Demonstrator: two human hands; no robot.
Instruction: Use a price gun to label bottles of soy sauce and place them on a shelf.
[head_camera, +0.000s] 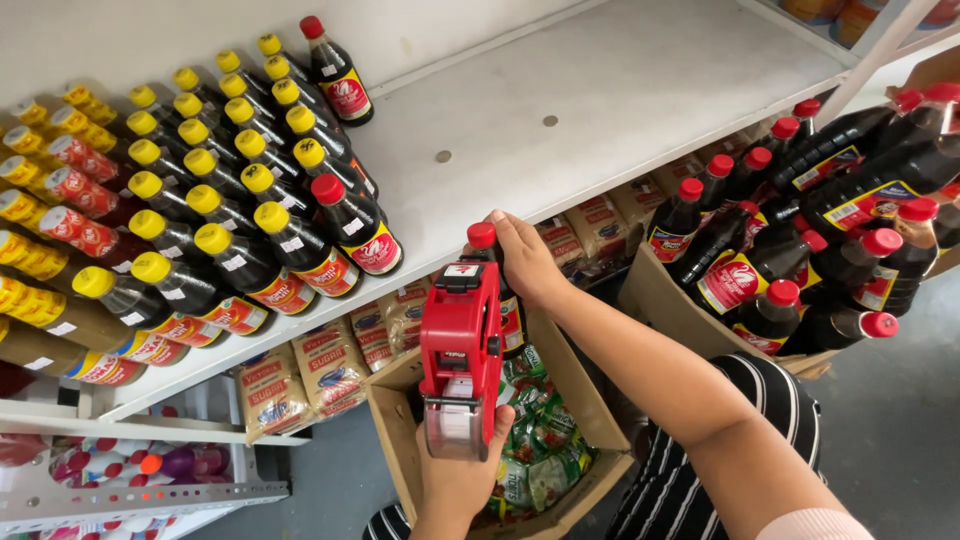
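Red price-label gun, centre of view, held upright with its label roll lowermost, so that its head meets the red-capped dark sauce bottle just behind it. Left hand, at 6 o'clock, is closed around the gun's base. Right hand, at 1 o'clock from the gun, grips the bottle near its neck, steadying it at the white shelf edge. Yellow-capped bottles stand in rows at 9 to 10 o'clock; a cardboard box of red-capped bottles lies at 3 o'clock, within reach.
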